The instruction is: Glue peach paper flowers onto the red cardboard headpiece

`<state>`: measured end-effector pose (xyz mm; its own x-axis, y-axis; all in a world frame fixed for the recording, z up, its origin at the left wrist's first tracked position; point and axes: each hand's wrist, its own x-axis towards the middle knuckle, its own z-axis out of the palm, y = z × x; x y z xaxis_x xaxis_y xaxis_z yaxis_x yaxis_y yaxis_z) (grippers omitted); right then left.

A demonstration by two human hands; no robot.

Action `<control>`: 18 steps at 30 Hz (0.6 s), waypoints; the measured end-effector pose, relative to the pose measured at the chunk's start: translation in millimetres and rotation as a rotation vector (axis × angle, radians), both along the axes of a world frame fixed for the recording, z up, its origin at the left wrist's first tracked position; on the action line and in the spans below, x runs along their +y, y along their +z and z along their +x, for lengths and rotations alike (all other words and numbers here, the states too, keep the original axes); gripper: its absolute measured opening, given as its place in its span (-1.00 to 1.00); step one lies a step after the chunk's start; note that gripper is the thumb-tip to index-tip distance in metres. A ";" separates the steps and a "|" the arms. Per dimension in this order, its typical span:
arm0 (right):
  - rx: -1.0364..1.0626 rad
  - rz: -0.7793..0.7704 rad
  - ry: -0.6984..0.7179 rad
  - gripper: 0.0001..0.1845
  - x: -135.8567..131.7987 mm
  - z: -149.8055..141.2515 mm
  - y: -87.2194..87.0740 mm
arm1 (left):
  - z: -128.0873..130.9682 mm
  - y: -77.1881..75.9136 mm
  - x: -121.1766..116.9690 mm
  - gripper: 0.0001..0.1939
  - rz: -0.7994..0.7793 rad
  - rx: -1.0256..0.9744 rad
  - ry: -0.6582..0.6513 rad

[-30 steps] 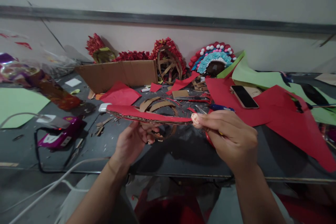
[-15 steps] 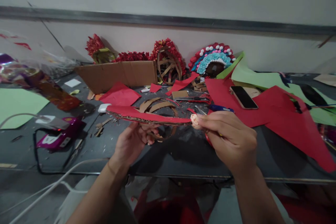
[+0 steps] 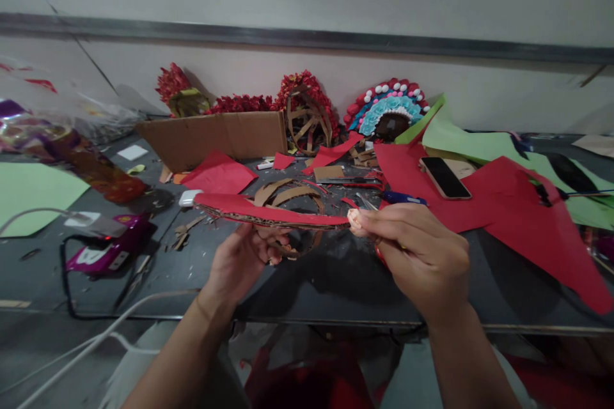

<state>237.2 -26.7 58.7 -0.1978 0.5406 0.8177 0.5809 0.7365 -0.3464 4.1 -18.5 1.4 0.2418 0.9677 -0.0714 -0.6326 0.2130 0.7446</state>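
My left hand (image 3: 242, 259) is closed under a curved cardboard piece (image 3: 273, 212) faced with red paper, and holds it level above the table. A pale, cream-pink crumpled bit (image 3: 355, 222) is pinched between the thumb and fingers of my right hand (image 3: 422, 252). That bit touches the right tip of the red-faced cardboard. A round frame of cardboard strips (image 3: 288, 192) shows behind and below the held piece; whether it is joined to it I cannot tell. Under my right hand, red scissor-like handles (image 3: 381, 252) are mostly hidden.
Red paper (image 3: 527, 230) and a phone (image 3: 446, 177) lie at the right. A utility knife (image 3: 352, 181) and cardboard scraps are in the middle. Decorated headpieces (image 3: 391, 112) and a cardboard box (image 3: 215, 134) stand along the wall. A purple power adapter (image 3: 112, 246) with cables sits at the left.
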 end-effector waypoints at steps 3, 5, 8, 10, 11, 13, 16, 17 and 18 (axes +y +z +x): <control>-0.001 -0.005 -0.003 -0.80 -0.2 -0.3 0.4 | 0.6 -0.4 -0.3 -0.75 -0.005 -0.005 0.002; -0.003 -0.013 -0.003 -0.79 -0.3 0.1 0.1 | 0.9 -0.7 -0.3 -0.75 -0.010 -0.005 0.002; -0.006 -0.014 -0.005 -0.79 -0.7 0.6 -0.9 | -0.3 0.1 0.4 -0.75 -0.007 0.014 -0.004; -0.013 -0.017 -0.007 -0.80 -0.9 -0.4 -1.5 | -2.3 1.5 1.4 -0.75 -0.001 0.048 0.004; -0.022 -0.021 -0.008 -0.80 -0.9 -1.3 -1.7 | -3.5 2.3 2.2 -0.75 0.007 0.065 0.013; -0.046 -0.033 -0.010 -0.82 -0.5 -3.9 -2.1 | -5.7 3.6 4.0 -0.75 0.024 0.088 0.028; -0.086 -0.052 -0.019 -0.83 0.1 -7.0 -2.3 | -7.6 3.9 7.0 -0.73 0.029 0.110 0.020; -0.098 -0.058 -0.023 -0.83 -0.1 -7.4 -2.0 | -7.9 3.4 7.9 -0.73 0.026 0.114 0.016; -0.109 -0.063 -0.029 -0.83 -0.6 -7.2 -1.3 | -8.4 2.5 8.5 -0.74 0.024 0.115 0.013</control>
